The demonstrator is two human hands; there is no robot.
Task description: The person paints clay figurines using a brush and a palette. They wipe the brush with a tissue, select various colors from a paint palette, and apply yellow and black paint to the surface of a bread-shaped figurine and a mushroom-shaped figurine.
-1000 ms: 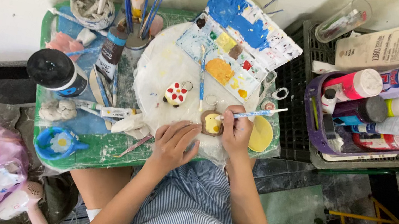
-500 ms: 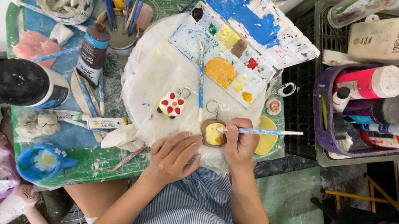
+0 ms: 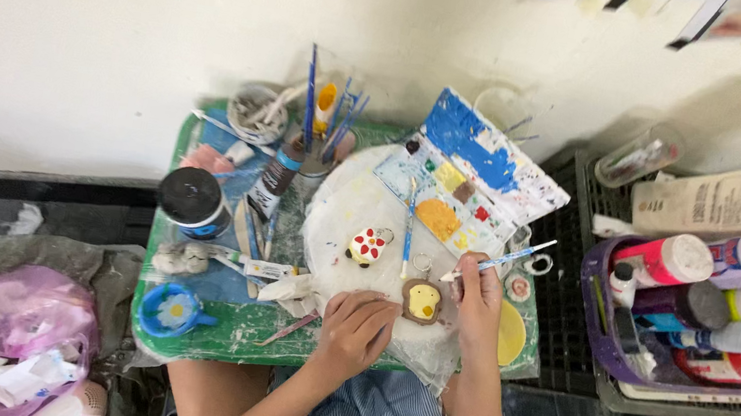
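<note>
Hands work side by side at the near edge of a paint-smeared green tray (image 3: 204, 342). Between them, on crumpled white plastic sheeting (image 3: 344, 224), lies a small toast-shaped clay piece with a brown rim and yellow centre (image 3: 422, 301). The left hand (image 3: 354, 330), fingers curled loosely, touches the piece's left edge. The right hand (image 3: 481, 298), just right of it, pinches a thin pale-blue paintbrush (image 3: 500, 261) angled far and right. A red-spotted white clay figure (image 3: 368, 246) sits farther left.
</note>
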